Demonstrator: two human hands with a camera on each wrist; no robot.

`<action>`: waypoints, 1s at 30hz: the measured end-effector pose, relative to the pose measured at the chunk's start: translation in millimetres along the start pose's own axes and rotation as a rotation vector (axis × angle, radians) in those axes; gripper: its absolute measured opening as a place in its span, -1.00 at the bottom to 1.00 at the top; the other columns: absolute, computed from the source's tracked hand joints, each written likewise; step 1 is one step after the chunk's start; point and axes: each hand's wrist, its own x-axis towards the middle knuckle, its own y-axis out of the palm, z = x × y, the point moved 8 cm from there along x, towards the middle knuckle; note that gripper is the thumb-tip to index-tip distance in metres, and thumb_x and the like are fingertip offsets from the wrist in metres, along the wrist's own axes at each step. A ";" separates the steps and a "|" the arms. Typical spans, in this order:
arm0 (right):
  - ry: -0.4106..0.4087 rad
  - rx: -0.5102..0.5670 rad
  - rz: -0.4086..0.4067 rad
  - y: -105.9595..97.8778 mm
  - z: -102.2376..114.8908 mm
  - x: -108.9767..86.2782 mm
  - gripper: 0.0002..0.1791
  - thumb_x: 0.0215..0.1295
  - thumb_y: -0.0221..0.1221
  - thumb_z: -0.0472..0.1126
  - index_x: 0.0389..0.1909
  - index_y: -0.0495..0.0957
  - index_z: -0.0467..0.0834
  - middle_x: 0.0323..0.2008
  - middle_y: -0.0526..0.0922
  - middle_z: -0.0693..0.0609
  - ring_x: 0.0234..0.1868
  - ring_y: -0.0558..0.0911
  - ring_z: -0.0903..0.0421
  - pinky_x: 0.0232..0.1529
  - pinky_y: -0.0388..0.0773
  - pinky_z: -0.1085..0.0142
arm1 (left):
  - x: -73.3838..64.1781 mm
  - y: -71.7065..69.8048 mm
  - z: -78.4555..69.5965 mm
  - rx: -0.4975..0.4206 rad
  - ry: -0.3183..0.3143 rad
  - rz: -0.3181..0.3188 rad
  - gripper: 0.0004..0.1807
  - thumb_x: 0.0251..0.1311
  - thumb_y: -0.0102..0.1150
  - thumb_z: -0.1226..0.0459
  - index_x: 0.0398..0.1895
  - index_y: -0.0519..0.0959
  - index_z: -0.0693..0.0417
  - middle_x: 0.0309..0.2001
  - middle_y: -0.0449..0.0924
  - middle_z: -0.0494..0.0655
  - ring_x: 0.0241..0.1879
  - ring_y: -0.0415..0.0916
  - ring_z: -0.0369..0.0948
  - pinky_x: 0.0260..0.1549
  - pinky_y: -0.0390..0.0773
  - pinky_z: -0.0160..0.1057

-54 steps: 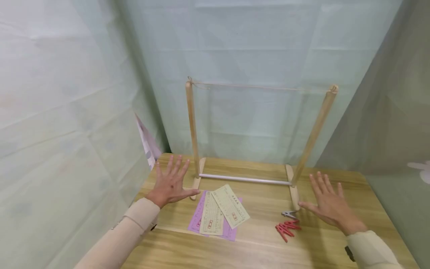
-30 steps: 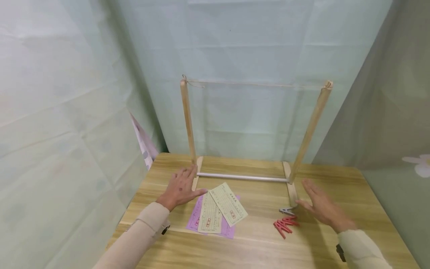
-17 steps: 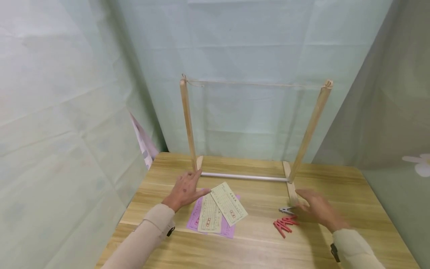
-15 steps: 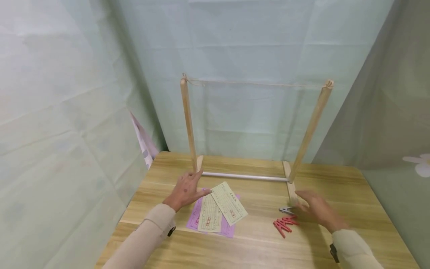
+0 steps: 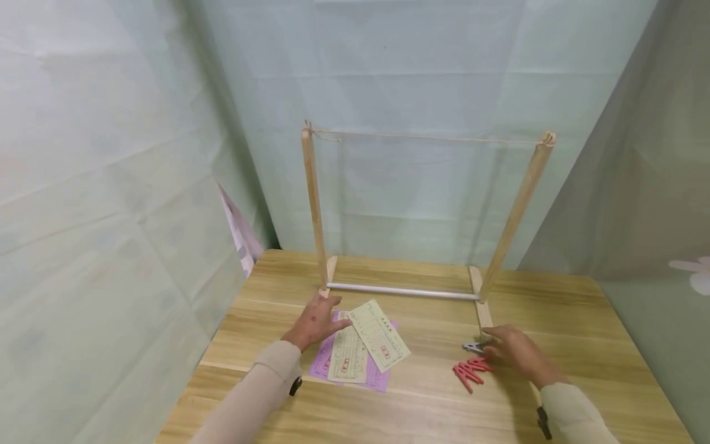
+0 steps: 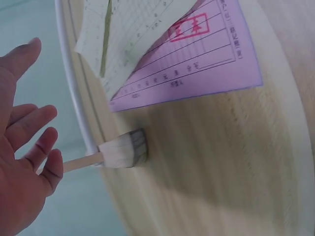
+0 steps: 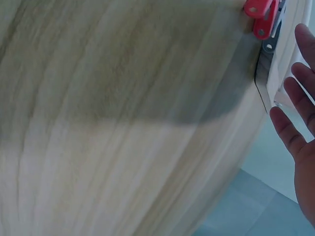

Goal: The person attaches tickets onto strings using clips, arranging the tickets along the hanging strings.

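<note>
My left hand (image 5: pixel 316 320) hovers at the left edge of the paper slips, its fingers loosely bent and holding nothing. Two pale yellow printed slips (image 5: pixel 379 336) lie fanned over purple slips (image 5: pixel 379 380); in the left wrist view a purple slip (image 6: pixel 197 69) shows a red stamp. My right hand (image 5: pixel 521 353), also holding nothing, is beside a grey clothespin (image 5: pixel 473 347) and several red clothespins (image 5: pixel 470 372). In the right wrist view its relaxed fingers (image 7: pixel 288 132) stand apart from the red clothespins (image 7: pixel 263 17).
A wooden frame with two posts (image 5: pixel 315 209) stands at the back of the wood-grain table (image 5: pixel 421 413). Twine (image 5: pixel 421 137) runs between the post tops, and a white rod (image 5: pixel 402 291) joins the feet. Pale cloth (image 5: pixel 410 61) hangs behind and at both sides.
Both hands, earlier spread wide at the sides, have moved inward and nearer the body. The left is now by the slips, the right by the clothespins. Slips and clothespins lie as before.
</note>
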 end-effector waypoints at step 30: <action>-0.005 -0.052 0.027 24.4 -1.2 6.1 -0.70 0.10 0.43 -0.31 -0.12 0.70 -0.26 -0.25 0.69 0.01 -0.20 0.63 0.03 -0.14 0.62 0.04 | 13.0 45.9 22.3 -0.368 -0.197 -0.185 -0.57 0.05 0.47 0.37 0.02 0.61 0.28 -0.07 0.70 0.16 0.01 0.59 0.09 0.08 0.52 0.05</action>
